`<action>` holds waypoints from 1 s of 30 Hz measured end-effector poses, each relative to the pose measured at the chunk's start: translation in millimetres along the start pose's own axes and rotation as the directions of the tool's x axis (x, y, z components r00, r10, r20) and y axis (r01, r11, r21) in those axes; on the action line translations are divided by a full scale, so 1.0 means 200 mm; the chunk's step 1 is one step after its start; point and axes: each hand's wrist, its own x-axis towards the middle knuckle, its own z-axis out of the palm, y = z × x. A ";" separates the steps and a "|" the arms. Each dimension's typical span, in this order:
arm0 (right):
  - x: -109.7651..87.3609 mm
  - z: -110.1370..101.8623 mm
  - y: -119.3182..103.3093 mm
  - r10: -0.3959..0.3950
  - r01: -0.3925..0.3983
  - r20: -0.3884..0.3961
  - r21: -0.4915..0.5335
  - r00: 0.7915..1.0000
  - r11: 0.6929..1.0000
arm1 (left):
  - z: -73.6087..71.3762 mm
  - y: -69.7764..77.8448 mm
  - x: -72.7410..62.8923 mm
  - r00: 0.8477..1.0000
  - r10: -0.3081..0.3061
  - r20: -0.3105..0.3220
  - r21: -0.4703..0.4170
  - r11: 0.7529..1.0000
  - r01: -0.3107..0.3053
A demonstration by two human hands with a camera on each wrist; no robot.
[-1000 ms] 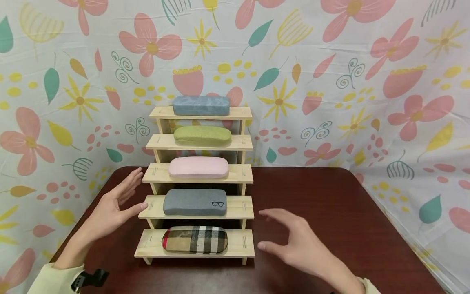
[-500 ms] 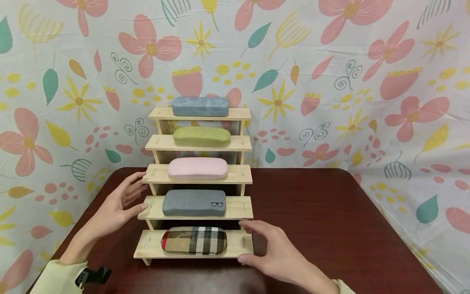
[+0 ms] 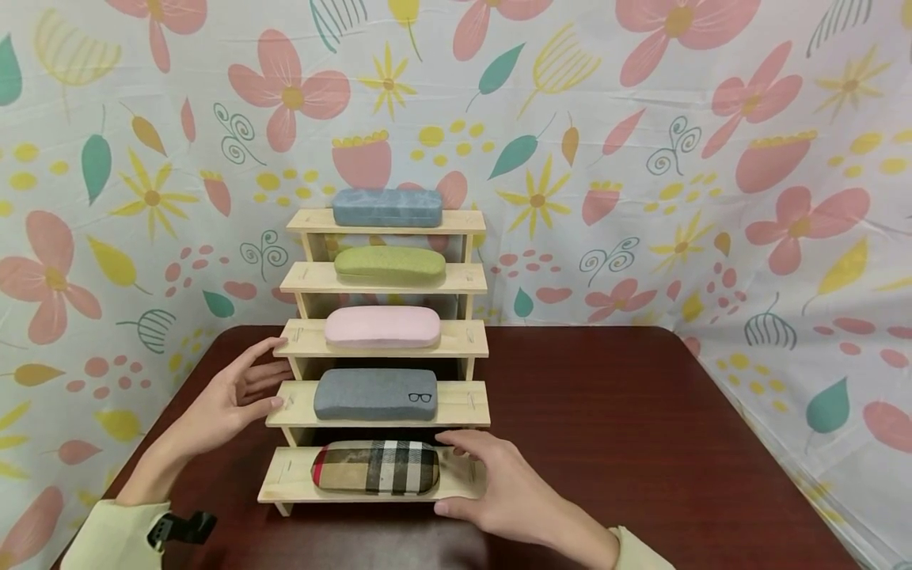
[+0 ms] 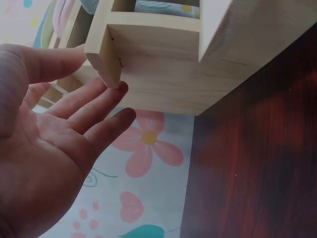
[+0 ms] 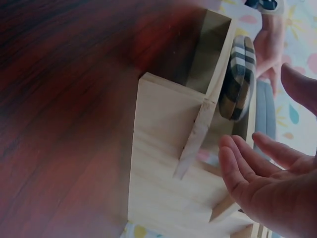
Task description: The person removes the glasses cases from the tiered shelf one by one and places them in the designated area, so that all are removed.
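Observation:
A stepped wooden rack (image 3: pixel 271 483) carries one glasses case on each tier. Lowest is a plaid glasses case (image 3: pixel 376 467) with a red patch at its left end. My right hand (image 3: pixel 516 491) reaches over the right end of that tier, thumb and fingers spread at the case's right end, apart from it in the right wrist view. My left hand (image 3: pixel 222 404) is at the rack's left side, its fingertips and thumb touching or nearly touching a board end (image 4: pixel 103 54). Above lie a grey case (image 3: pixel 375 394), a pink case (image 3: pixel 382 327), a green case (image 3: pixel 389 264) and a blue case (image 3: pixel 388 207).
The rack stands on a dark reddish-brown table (image 3: pixel 606 412) with rounded far corners. A floral-patterned cloth (image 3: pixel 556 158) hangs behind and along the sides. A black strap (image 3: pixel 181 529) is on the left wrist.
My right hand has moved left from beside the rack to over the lowest tier, close to the plaid glasses case. My left hand has shifted slightly down at the rack's edge.

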 end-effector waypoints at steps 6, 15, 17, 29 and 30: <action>0.03 0.04 0.00 -0.004 0.003 -0.020 -0.024 1.000 1.000 | -0.01 -0.02 0.00 1.000 -0.011 0.001 0.017 1.000 0.011; 0.08 0.07 0.02 0.029 -0.029 0.012 -0.021 0.999 0.999 | -0.01 -0.03 -0.01 1.000 -0.017 -0.006 0.022 1.000 0.017; 0.09 0.07 0.01 0.041 -0.041 0.023 -0.014 0.999 0.999 | -0.01 -0.03 -0.01 1.000 -0.016 -0.010 0.021 1.000 0.016; 0.11 0.10 0.04 0.054 -0.055 0.046 0.004 0.997 0.999 | 0.00 -0.03 -0.02 0.999 -0.009 -0.033 0.026 1.000 0.010; 0.11 0.10 0.04 0.059 -0.059 0.046 0.006 0.997 0.998 | 0.00 -0.03 -0.02 0.999 -0.011 -0.034 0.029 1.000 0.012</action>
